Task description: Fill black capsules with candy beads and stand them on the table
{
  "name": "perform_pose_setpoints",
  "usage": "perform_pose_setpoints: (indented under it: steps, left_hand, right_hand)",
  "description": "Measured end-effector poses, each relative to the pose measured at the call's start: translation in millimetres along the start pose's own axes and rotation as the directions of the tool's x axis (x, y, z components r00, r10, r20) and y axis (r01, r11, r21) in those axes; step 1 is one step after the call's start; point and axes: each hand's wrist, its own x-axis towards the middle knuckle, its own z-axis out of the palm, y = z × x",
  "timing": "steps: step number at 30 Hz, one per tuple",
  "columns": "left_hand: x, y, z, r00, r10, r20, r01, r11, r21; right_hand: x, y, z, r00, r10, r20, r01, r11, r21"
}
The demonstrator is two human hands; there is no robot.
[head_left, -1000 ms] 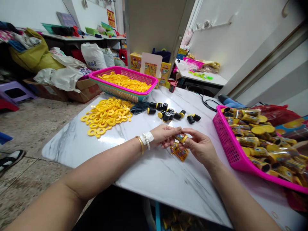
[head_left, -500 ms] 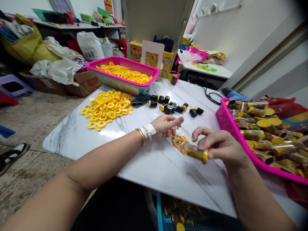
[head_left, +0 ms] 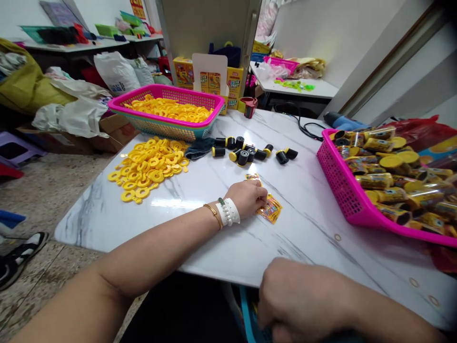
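My left hand (head_left: 248, 199), with bracelets at the wrist, is on the table with curled fingers pinching at the edge of a small stack of colourful printed cards (head_left: 272, 209). Another printed card (head_left: 253, 178) lies just beyond its knuckles. My right hand (head_left: 298, 295) is low in front, over the table's near edge and above a blue basket (head_left: 247, 312). Its fingers point down and are mostly hidden and blurred, so I cannot see whether they hold anything. Beyond my left hand lie several black cylinders with yellow ends (head_left: 243, 157).
A pile of yellow rings (head_left: 152, 164) lies at left, below a pink basket (head_left: 214, 121) of more rings. At right, another pink basket (head_left: 333, 183) is heaped with yellow tubes. A dark cloth (head_left: 198, 148) and a red tape dispenser (head_left: 249, 107) are farther back.
My right hand has moved down toward me to the blue basket, and the yellow tube it held is out of sight. My left hand has lowered onto the printed cards, its fingers closing.
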Motion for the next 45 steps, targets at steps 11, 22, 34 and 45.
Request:
perform_pose_setpoints:
  steps: [11,22,34,45]
  left_hand:
    - [3.3,-4.9,5.1,0.993,-0.035,-0.115,0.030,0.998,-0.047]
    - [-0.9,-14.3,-2.0,0.943,-0.034,-0.331,-0.036,0.978,-0.204]
    - [-2.3,-3.4,-12.6,0.850,-0.159,-0.502,-0.060,0.918,-0.393]
    - [0.0,3.6,-13.3,0.903,-0.431,-0.007,0.190,0.412,-0.891]
  right_hand:
    - [-31.7,114.2,-49.1,0.233,0.733,-0.639,0.039,0.649,0.760]
    - [-8.7,111.3,-39.2,0.417,0.731,-0.540,0.041,0.579,0.815]
    - [-9.2,110.1,-41.9,0.461,0.766,-0.448,0.229,0.386,0.894]
    - [2.1,100.8,-39.3,0.320,0.764,-0.561,0.331,0.465,0.821]
